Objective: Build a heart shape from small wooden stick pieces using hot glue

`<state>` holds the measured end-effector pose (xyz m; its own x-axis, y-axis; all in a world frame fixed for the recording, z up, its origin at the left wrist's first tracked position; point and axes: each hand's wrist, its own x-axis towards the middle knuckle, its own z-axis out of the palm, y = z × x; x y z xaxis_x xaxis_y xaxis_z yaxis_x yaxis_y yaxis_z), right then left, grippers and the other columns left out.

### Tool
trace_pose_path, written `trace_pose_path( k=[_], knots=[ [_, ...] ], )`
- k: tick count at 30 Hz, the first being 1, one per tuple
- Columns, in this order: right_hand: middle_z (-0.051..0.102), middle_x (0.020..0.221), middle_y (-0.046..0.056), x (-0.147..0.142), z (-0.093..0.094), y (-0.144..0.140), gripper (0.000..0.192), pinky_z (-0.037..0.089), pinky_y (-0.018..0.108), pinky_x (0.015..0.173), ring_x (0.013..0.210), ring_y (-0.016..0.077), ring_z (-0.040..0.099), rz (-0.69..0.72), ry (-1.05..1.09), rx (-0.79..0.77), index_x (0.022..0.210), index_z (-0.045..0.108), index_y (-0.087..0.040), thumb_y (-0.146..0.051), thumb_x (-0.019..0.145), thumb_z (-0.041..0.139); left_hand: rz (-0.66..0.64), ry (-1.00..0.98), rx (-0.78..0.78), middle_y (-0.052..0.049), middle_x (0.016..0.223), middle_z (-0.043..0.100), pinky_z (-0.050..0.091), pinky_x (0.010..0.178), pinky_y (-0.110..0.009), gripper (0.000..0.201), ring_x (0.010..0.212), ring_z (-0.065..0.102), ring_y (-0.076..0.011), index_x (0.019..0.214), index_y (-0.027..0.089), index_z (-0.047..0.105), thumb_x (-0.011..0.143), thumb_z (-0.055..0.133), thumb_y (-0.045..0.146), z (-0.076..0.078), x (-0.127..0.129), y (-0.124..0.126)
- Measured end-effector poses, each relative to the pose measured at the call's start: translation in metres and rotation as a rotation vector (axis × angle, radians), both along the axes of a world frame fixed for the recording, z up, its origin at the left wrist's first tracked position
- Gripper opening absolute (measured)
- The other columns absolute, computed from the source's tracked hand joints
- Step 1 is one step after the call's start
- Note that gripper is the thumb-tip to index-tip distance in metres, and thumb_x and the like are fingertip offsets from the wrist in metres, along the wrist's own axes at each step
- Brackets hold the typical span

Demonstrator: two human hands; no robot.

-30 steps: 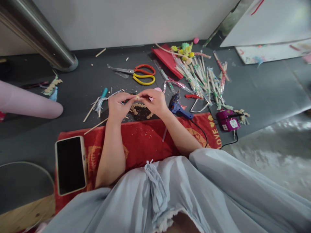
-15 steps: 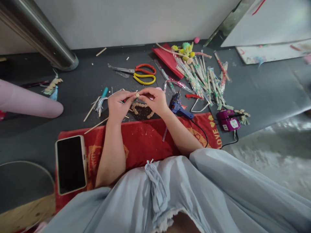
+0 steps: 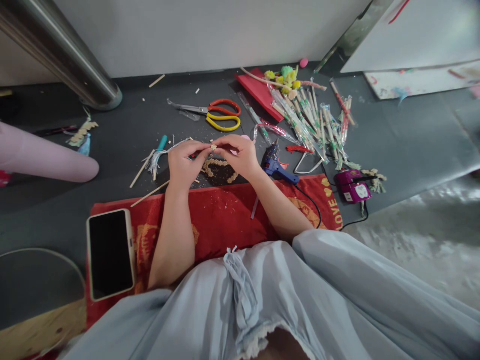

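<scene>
Pinching a tiny tan bead-like piece (image 3: 213,147) between both sets of fingertips, we hold it just above the dark floor mat (image 3: 123,135), with the left hand (image 3: 183,162) and right hand (image 3: 240,156) meeting at it, both closed on that one piece; too small to tell what it is made of. Directly under the hands lies a curved string of similar tan pieces (image 3: 219,170), laid out in a partial loop on the mat, so we judge part of the row is already set and the loop is not closed, more pieces left to add. Crumbs of the same stuff dot the red towel (image 3: 221,215) under our forearms. Just right of the right hand sits a blue glue gun (image 3: 276,165), its cord running off toward a purple plug block (image 3: 351,185). Left of the left hand are thin wooden sticks (image 3: 144,167) and a teal-tipped tool (image 3: 161,142). Farther back are orange and yellow scissors (image 3: 221,114), a pile of wrapped sticks (image 3: 311,125), a red sheet (image 3: 258,92) and pompoms (image 3: 285,77). A phone (image 3: 110,253) lies face up on the towel's left end. A pink sleeve (image 3: 45,156) of another person shows at far left.
</scene>
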<state>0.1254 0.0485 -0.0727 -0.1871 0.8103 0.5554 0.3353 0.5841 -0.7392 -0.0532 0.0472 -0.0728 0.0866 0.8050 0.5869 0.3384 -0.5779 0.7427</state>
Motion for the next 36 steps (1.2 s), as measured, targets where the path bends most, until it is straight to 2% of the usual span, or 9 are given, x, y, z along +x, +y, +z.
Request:
trace_pose_path(
  k=[4, 10, 18, 24, 30, 36],
  knots=[
    [0.078, 0.091, 0.003, 0.0, 0.002, -0.001, 0.022, 0.056, 0.026, 0.074, 0.083, 0.0138, 0.071, 0.009, -0.036, -0.032, 0.094, 0.074, -0.022, -0.042, 0.093, 0.066, -0.008, -0.022, 0.045, 0.001, 0.081, 0.078, 0.054, 0.072, -0.025, 0.003, 0.073, 0.07, -0.0122, 0.083, 0.023, 0.079, 0.083, 0.077, 0.026, -0.002, 0.0, 0.001],
    [0.077, 0.092, 0.004, 0.0, 0.002, -0.002, 0.032, 0.055, 0.027, 0.075, 0.083, 0.0144, 0.069, 0.027, -0.038, -0.098, 0.094, 0.073, -0.02, -0.05, 0.093, 0.062, 0.003, -0.018, 0.034, 0.0, 0.079, 0.078, 0.054, 0.07, -0.025, 0.01, 0.071, 0.071, -0.0122, 0.081, 0.023, 0.078, 0.086, 0.076, 0.032, -0.004, 0.0, 0.001],
    [0.075, 0.089, 0.004, -0.001, 0.004, -0.002, 0.037, 0.054, 0.027, 0.072, 0.08, 0.0133, 0.067, 0.028, -0.089, -0.08, 0.094, 0.071, -0.019, -0.054, 0.095, 0.057, 0.009, -0.048, 0.011, 0.001, 0.078, 0.078, 0.054, 0.07, -0.025, 0.011, 0.07, 0.07, -0.0122, 0.08, 0.024, 0.079, 0.084, 0.077, 0.034, -0.003, 0.001, -0.001],
    [0.075, 0.089, 0.004, -0.002, 0.006, -0.002, 0.03, 0.056, 0.028, 0.074, 0.081, 0.014, 0.068, 0.001, -0.068, -0.023, 0.096, 0.071, -0.021, -0.048, 0.095, 0.06, -0.017, -0.111, -0.212, -0.002, 0.081, 0.077, 0.054, 0.073, -0.027, 0.015, 0.075, 0.069, -0.0139, 0.082, 0.023, 0.079, 0.083, 0.076, 0.038, 0.004, 0.002, -0.003],
    [0.074, 0.086, 0.002, -0.002, 0.011, -0.003, 0.011, 0.054, 0.028, 0.072, 0.077, 0.0132, 0.066, -0.007, -0.115, 0.115, 0.096, 0.071, -0.023, -0.029, 0.092, 0.062, -0.058, -0.291, -0.454, -0.003, 0.079, 0.076, 0.056, 0.07, -0.027, 0.023, 0.071, 0.068, -0.0142, 0.079, 0.02, 0.078, 0.068, 0.087, 0.038, 0.002, 0.007, -0.002],
    [0.074, 0.09, 0.001, -0.001, 0.017, -0.006, 0.013, 0.056, 0.029, 0.079, 0.082, 0.013, 0.069, -0.028, -0.073, 0.065, 0.102, 0.069, -0.023, -0.025, 0.092, 0.063, -0.236, -0.574, -0.701, -0.002, 0.074, 0.073, 0.055, 0.06, -0.022, 0.041, 0.06, 0.063, -0.0084, 0.083, 0.021, 0.078, 0.068, 0.084, 0.058, 0.005, 0.008, -0.002]
  ],
)
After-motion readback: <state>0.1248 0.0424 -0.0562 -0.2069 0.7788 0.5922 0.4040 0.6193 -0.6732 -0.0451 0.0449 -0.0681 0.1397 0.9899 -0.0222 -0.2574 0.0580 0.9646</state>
